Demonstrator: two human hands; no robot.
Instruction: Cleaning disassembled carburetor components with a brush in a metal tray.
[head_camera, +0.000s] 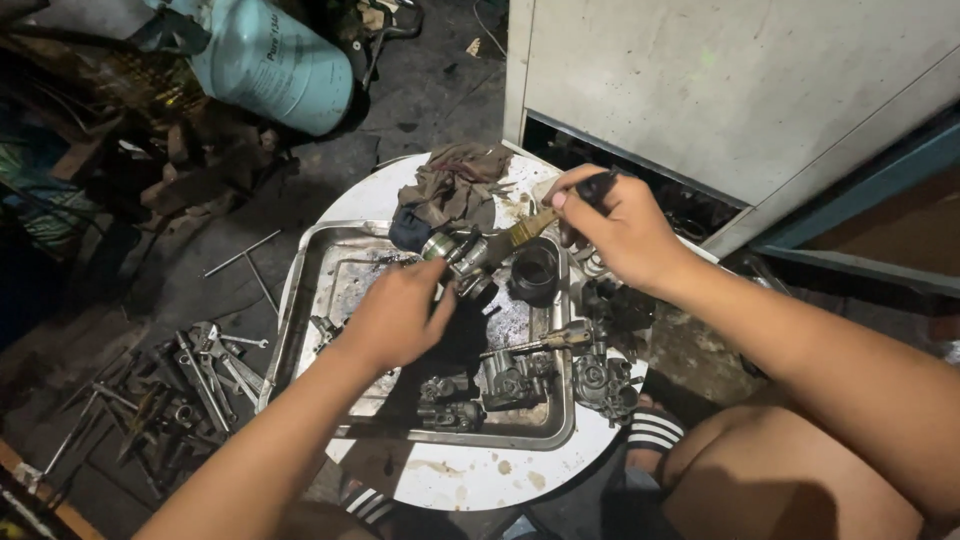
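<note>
Nearest the person, along the front edge of the metal tray (300, 300) on the round white table (470, 480), lie dark carburettor parts (520, 375), with another grimy casting (605, 385) just off the tray's front right corner. Above them the left hand (395, 315) reaches toward the tray's back edge, fingers curled and closed round a small metal part (450, 250), whose shiny end shows past the fingertips. The right hand (615, 225) comes in from the right, thumb and fingers pinched together on the dark handle of a paintbrush (520, 232), its bristles touching the held part. The brushing would likely go best with the part kept over the tray so grime drops inside it, the left hand turning it a little between short strokes, and the bristles worked into recesses. A black rubber sleeve (535, 270) stands just beside the brush, and a crumpled rag (450, 190) lies at the tray's back edge. Wrenches (210, 365) lie on the floor to the left, and a pale green gas cylinder (270, 60) lies farthest off
</note>
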